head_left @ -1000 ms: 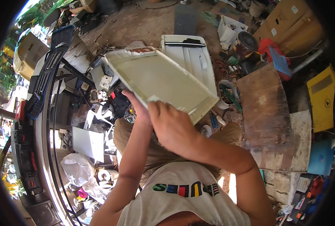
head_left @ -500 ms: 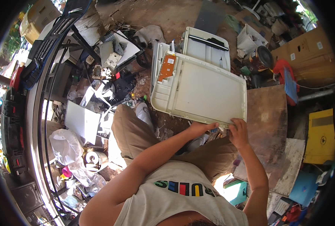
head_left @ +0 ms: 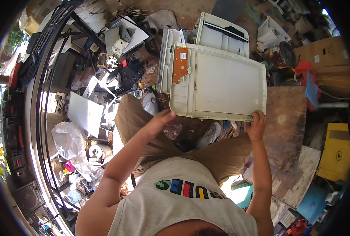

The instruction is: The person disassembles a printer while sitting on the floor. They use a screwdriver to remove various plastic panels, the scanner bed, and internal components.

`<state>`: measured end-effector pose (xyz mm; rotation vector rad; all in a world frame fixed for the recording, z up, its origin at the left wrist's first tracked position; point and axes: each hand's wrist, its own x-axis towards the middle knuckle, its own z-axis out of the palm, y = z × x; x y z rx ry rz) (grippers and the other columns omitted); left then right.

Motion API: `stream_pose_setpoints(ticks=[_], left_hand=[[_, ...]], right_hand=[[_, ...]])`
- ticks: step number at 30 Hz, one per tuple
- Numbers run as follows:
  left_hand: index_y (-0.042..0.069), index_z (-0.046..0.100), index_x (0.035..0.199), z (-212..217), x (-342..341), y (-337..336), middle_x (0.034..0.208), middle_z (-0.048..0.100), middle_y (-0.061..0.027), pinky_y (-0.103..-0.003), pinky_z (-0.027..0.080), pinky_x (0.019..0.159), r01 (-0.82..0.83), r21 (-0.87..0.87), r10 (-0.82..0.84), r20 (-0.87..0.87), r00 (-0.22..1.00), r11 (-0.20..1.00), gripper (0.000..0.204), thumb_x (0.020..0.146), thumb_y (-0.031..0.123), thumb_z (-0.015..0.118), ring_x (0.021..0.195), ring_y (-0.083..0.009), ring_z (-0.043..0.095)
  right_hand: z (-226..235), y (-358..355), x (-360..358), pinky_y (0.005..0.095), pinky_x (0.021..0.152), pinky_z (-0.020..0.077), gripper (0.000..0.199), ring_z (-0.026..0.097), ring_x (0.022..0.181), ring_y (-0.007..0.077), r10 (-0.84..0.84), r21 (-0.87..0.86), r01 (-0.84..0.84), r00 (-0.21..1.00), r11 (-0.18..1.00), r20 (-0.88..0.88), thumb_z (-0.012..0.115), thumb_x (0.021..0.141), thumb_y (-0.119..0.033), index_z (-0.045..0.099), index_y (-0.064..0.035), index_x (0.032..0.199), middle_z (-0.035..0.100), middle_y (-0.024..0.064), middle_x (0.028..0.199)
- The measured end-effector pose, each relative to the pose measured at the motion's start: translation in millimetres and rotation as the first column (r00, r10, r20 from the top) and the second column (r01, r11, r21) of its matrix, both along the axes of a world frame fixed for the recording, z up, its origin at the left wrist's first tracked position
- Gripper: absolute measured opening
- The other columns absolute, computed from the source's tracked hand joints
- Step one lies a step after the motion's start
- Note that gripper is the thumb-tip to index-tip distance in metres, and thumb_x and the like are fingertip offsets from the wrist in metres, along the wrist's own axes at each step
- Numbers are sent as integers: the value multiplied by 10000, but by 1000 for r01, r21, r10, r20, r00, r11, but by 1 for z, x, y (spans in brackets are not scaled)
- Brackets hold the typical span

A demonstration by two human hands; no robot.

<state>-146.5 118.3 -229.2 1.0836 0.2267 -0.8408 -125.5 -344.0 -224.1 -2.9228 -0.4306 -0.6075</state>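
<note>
Your left hand (head_left: 159,120) has let go, fingers loosely spread at 9 o'clock of the panel (head_left: 226,84), so only your right hand (head_left: 256,126) grips its near edge now.

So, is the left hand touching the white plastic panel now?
Apart. The head view shows the left hand open with a gap of floor before the white plastic panel; only the right hand holds its lower edge.

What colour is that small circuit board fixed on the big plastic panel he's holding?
Orange, on the cream panel's left end; the circuit board shows in the head view.
</note>
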Motion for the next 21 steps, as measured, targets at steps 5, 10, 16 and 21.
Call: stream_pose_setpoints(ticks=[5,10,16,21], left_hand=[[37,383,1474,22,43,22,1356,538,-166,-455,459,1012,-455,149,432,164,887,878,719,987,543,539,1221,-293,555],[-14,510,1381,19,97,-28,1310,584,-199,-387,422,1039,-454,353,282,443,851,818,645,996,501,555,1211,-290,559],[9,592,1316,-20,108,-11,1229,633,-134,-393,472,966,-527,381,394,374,839,760,485,1045,379,435,1084,-298,618],[51,370,1504,16,106,-31,1511,436,-132,-471,383,1126,-450,437,377,247,893,779,597,1044,428,414,1352,-309,472]], right_hand=[[37,19,-15,526,1004,424,538,468,1237,410,-59,-2,59,991,998,-120,717,754,-55,555,-89,1266,487,162,1364],[46,-59,-57,485,1003,450,334,542,1187,402,-374,174,349,916,921,144,683,893,-117,627,-19,1207,567,194,1295],[-40,-156,-150,359,792,539,163,692,870,260,-771,436,749,613,498,-174,728,844,-220,752,-77,918,715,119,936],[-219,-143,-282,376,751,547,247,724,880,267,-684,361,922,354,141,-638,725,861,-332,759,-96,927,747,112,921]])
